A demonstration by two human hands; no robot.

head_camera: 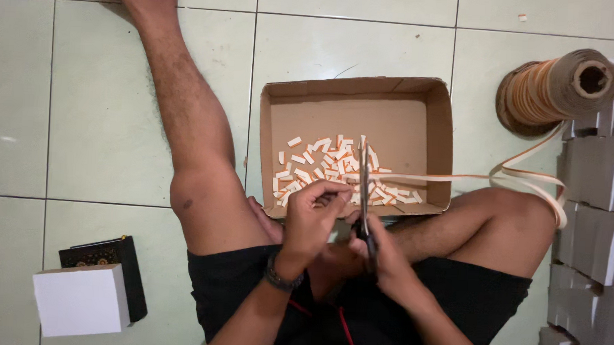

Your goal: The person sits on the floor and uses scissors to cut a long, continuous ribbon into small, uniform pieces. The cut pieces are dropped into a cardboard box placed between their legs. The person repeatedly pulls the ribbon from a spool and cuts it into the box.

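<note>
Left hand (pixel 312 217): pinching the strip (pixel 445 177) end beside the blades.
Right hand (pixel 379 255): closed around scissors (pixel 363 189).
Risk: fingertips nicked; pieces missing the box (pixel 443 130); strip snagging at the spool (pixel 555 90).

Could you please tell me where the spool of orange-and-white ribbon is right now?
In the head view, the brown spool of orange-and-white ribbon lies on the pale green tiled floor at upper right, between the open cardboard box and the stacked grey boxes.

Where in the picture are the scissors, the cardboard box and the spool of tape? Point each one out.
scissors (pixel 364 189): head view, on the upright blades.
cardboard box (pixel 356 85): head view, on the far wall's rim.
spool of tape (pixel 555 90): head view, on the wound side.
</note>
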